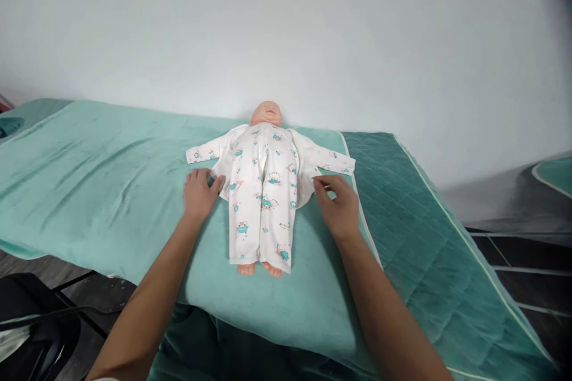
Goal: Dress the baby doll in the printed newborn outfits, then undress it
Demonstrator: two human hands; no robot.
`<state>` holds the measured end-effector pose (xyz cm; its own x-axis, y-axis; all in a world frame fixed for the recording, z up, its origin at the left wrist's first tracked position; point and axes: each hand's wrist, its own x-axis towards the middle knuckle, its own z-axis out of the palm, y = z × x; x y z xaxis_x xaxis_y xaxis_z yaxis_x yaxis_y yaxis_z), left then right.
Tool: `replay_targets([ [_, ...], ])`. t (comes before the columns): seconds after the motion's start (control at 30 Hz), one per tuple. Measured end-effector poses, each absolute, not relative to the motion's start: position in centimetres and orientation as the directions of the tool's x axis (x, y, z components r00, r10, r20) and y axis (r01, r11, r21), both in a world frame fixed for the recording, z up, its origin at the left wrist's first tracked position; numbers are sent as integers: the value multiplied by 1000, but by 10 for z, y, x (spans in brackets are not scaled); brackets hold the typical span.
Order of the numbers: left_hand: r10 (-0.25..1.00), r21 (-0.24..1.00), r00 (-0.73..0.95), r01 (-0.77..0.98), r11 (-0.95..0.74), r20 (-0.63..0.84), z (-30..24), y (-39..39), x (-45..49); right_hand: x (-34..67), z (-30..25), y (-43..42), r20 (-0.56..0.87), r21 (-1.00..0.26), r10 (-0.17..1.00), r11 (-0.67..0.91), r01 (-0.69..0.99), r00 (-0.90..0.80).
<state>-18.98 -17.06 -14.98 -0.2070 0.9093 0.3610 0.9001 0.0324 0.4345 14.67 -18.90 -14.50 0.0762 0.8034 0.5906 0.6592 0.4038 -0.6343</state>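
Note:
A baby doll lies on its back on a light green blanket, its head toward the wall and its feet toward me. Over its body are white printed trousers, pulled up high on the chest, and a white printed baby shirt with both sleeves spread outward. My left hand pinches the shirt's lower edge at the left side of the doll. On the other side, my right hand grips the opposite lower edge between thumb and fingers. The doll's toes show below the trouser legs.
The light green blanket covers most of the bed. At the right lies a darker quilted cover. Behind the bed stands a white wall. A black chair is at the lower left.

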Motion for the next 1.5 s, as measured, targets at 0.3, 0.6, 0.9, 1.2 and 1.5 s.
replay_targets([
  [0.3,933,445,-232,891,90,277,-142,-153,-184,158,-146,-155,61,-359,945,-281,890,322],
  [0.6,915,964,-311,152,-218,256,-129,-161,-187,135,-102,-167,402,-857,889,280,433,221],
  [0.9,849,714,317,459,-528,424,-76,-200,-139,90,-46,-179,230,-737,845,475,481,-482],
  [1.2,915,793,64,477,-379,399,-86,-123,-131,69,-58,-64,287,-774,944,127,620,165],
  [1.5,941,815,117,472,-335,319,-58,-59,-98,54,-72,-45,201,-757,959,23,653,200],
])
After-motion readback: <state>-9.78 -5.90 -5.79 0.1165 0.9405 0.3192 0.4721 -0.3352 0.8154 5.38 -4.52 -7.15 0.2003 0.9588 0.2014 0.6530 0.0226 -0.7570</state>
